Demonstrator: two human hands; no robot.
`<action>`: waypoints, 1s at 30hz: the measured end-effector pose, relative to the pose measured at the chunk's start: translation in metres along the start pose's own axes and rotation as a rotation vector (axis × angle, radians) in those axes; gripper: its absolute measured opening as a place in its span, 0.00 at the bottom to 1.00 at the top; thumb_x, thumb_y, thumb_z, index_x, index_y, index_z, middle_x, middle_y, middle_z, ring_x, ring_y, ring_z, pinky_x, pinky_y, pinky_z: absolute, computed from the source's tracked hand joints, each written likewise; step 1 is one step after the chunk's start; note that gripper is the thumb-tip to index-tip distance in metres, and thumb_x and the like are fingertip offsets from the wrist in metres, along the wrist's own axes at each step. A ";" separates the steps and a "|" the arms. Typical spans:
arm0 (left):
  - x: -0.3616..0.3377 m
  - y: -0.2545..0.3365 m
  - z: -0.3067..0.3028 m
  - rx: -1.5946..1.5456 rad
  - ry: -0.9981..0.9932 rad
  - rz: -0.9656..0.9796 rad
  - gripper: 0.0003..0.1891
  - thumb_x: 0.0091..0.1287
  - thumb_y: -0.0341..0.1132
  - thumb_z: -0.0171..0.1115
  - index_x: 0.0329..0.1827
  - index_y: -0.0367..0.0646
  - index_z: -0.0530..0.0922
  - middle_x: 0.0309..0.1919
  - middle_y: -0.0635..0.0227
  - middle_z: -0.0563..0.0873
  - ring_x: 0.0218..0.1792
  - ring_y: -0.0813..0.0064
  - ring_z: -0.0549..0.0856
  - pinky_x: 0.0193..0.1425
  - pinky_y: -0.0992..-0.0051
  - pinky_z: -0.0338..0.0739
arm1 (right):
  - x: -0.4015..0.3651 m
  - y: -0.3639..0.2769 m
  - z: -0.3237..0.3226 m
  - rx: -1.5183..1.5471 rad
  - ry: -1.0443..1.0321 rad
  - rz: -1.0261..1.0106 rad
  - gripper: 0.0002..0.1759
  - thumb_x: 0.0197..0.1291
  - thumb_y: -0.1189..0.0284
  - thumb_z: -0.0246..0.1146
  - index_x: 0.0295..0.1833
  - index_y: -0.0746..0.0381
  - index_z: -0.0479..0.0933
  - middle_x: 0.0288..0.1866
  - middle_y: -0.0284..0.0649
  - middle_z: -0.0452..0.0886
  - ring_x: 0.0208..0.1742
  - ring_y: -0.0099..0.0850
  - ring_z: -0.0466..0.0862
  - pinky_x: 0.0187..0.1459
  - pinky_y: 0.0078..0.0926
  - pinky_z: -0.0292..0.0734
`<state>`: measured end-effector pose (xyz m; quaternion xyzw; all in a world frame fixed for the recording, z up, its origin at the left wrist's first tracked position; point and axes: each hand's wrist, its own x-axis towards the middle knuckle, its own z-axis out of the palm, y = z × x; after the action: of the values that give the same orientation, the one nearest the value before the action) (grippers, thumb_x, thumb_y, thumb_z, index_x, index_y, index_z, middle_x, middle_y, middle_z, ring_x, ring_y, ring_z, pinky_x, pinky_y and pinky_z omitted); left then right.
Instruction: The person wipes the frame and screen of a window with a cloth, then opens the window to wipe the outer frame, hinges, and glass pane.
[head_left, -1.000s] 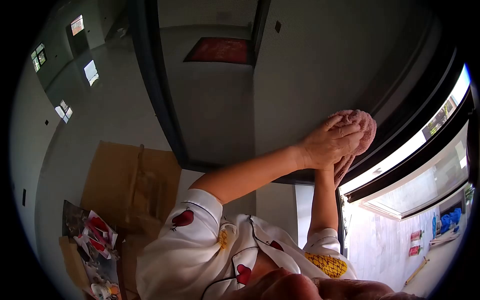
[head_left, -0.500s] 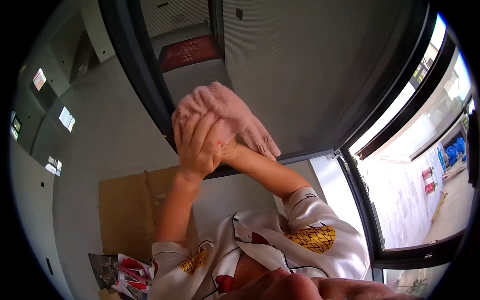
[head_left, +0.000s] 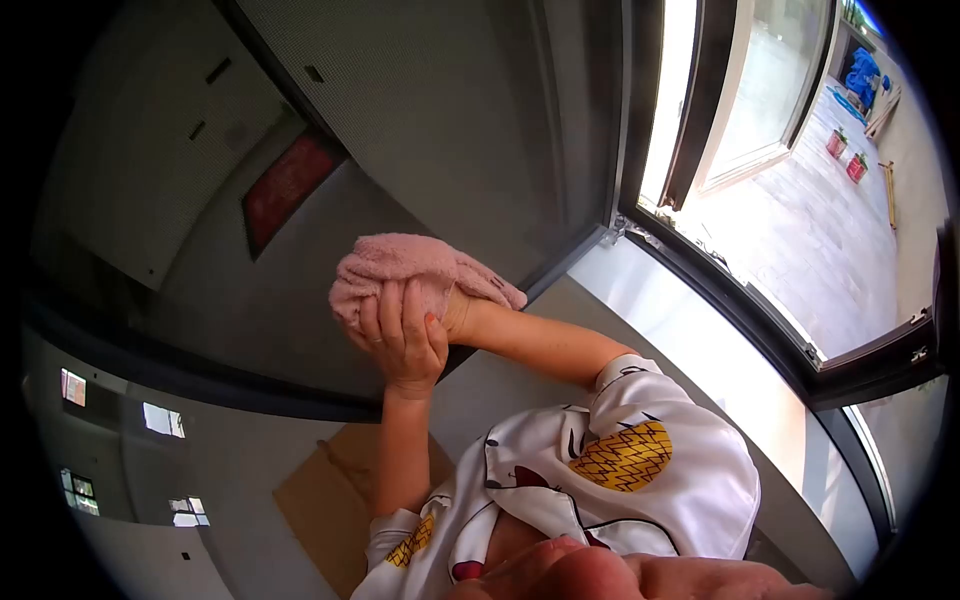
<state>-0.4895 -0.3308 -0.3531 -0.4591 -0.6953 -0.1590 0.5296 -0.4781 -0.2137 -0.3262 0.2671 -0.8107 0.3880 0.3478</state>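
A fluffy pink cloth (head_left: 405, 258) is bunched up against a dark, reflective panel in a black frame. My left hand (head_left: 400, 335) is closed on the lower side of the cloth, its fingers bent over it and its thumb to the right. From the right, my right hand (head_left: 460, 316) reaches in behind the left one; its wrist shows, while the fingers are hidden under the cloth. One loose end of the cloth hangs over the right wrist. The two hands are pressed together around it.
The black frame (head_left: 200, 378) runs below the dark panel (head_left: 450, 110). At right stands an open window frame (head_left: 745, 285), with red pots and a blue tarp outside. A white sill (head_left: 690, 335) lies below it. Cardboard (head_left: 325, 500) is on the floor at lower left.
The view has turned, so the window and panel have shifted. Both hands, still holding the pink cloth, sit lower in view, and the cloth is bunched more compactly.
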 end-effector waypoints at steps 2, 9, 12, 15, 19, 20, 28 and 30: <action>0.019 0.021 0.024 -0.035 -0.044 0.047 0.22 0.71 0.41 0.50 0.65 0.45 0.75 0.68 0.62 0.72 0.69 0.54 0.66 0.72 0.47 0.56 | -0.022 0.028 -0.022 -0.114 0.101 0.026 0.23 0.66 0.57 0.59 0.63 0.55 0.75 0.63 0.39 0.77 0.65 0.36 0.76 0.69 0.31 0.69; 0.095 0.117 0.123 -0.241 -0.102 0.181 0.22 0.67 0.41 0.57 0.64 0.51 0.77 0.68 0.72 0.74 0.70 0.68 0.69 0.74 0.52 0.56 | -0.103 0.113 -0.119 -0.572 0.441 0.182 0.27 0.67 0.57 0.58 0.68 0.55 0.69 0.69 0.39 0.71 0.71 0.37 0.68 0.73 0.32 0.61; 0.111 0.156 0.160 -0.378 -0.103 0.214 0.21 0.65 0.40 0.59 0.62 0.51 0.77 0.69 0.71 0.73 0.70 0.68 0.69 0.74 0.52 0.57 | -0.128 0.130 -0.148 -0.639 0.527 0.299 0.28 0.68 0.57 0.58 0.70 0.55 0.67 0.71 0.39 0.68 0.73 0.38 0.66 0.75 0.33 0.58; 0.104 0.161 0.157 -0.501 -0.162 0.172 0.22 0.65 0.40 0.61 0.63 0.52 0.77 0.69 0.70 0.72 0.71 0.66 0.68 0.75 0.51 0.56 | -0.141 0.140 -0.156 -0.637 0.579 0.405 0.30 0.68 0.57 0.58 0.72 0.55 0.64 0.73 0.40 0.66 0.75 0.38 0.63 0.76 0.33 0.55; 0.075 0.115 0.062 -0.312 -0.066 0.041 0.20 0.67 0.43 0.62 0.61 0.51 0.79 0.71 0.63 0.70 0.75 0.58 0.64 0.78 0.45 0.48 | -0.145 0.137 -0.145 -0.603 0.609 0.559 0.33 0.68 0.58 0.57 0.75 0.55 0.61 0.75 0.40 0.63 0.78 0.39 0.59 0.78 0.34 0.51; 0.059 0.084 0.027 -0.190 0.057 -0.017 0.22 0.69 0.42 0.59 0.64 0.46 0.73 0.72 0.58 0.66 0.76 0.56 0.61 0.79 0.46 0.48 | -0.143 0.137 -0.142 -0.575 0.629 0.628 0.35 0.67 0.59 0.59 0.77 0.56 0.59 0.77 0.41 0.60 0.79 0.39 0.56 0.79 0.33 0.48; -0.012 -0.079 -0.088 -0.076 0.378 -0.787 0.36 0.80 0.49 0.42 0.78 0.29 0.47 0.74 0.43 0.59 0.76 0.55 0.60 0.80 0.62 0.52 | -0.173 0.208 -0.108 -1.157 0.258 0.579 0.33 0.67 0.66 0.60 0.75 0.59 0.61 0.76 0.40 0.64 0.79 0.35 0.59 0.78 0.29 0.51; 0.004 -0.077 -0.107 -0.331 0.449 -1.024 0.37 0.79 0.52 0.42 0.78 0.31 0.48 0.72 0.44 0.63 0.73 0.57 0.66 0.78 0.64 0.58 | -0.176 0.201 -0.098 -1.279 0.138 0.773 0.32 0.67 0.66 0.60 0.75 0.60 0.62 0.75 0.41 0.65 0.78 0.36 0.59 0.77 0.30 0.51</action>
<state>-0.4884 -0.4454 -0.2880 -0.0962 -0.6654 -0.5947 0.4408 -0.4760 0.0072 -0.5065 -0.3158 -0.8903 -0.0486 0.3244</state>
